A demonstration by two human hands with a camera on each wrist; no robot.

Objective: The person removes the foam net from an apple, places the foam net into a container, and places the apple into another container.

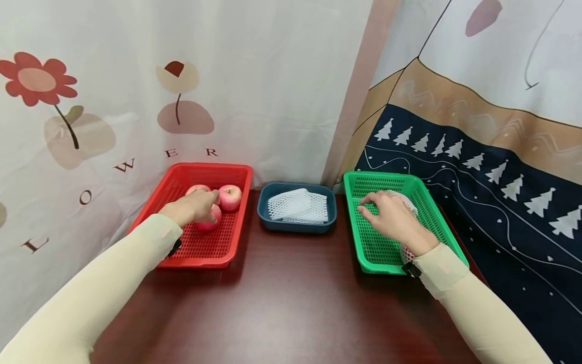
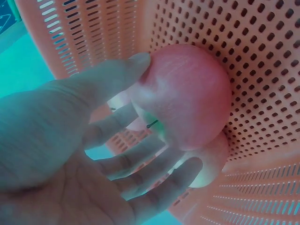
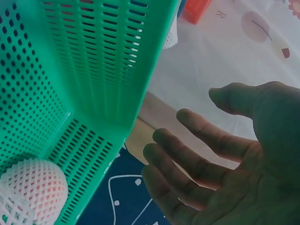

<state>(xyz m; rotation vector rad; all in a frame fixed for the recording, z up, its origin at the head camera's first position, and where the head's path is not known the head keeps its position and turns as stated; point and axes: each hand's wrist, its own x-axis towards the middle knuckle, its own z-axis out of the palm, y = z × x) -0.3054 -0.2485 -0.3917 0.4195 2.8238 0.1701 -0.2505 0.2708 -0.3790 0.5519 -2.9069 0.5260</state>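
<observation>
My left hand (image 1: 193,206) reaches down into a red plastic basket (image 1: 204,248). In the left wrist view its thumb tip is right at the side of a pink-red apple (image 2: 187,93). The other fingers are spread near the stem, only slightly bent. More apples lie close by, one of them (image 1: 230,197) beside the hand. My right hand (image 1: 393,217) hovers over a green basket (image 1: 375,250), fingers loosely bent and nothing held. Under it, partly hidden, are fruits in white foam nets, one showing pinkish through its net (image 3: 42,187).
Between the baskets stands a small dark blue tray (image 1: 295,228) holding a stack of flat white foam nets (image 1: 297,205). All sit on a dark reddish-brown table (image 1: 291,298). A printed curtain (image 1: 273,101) hangs right behind them.
</observation>
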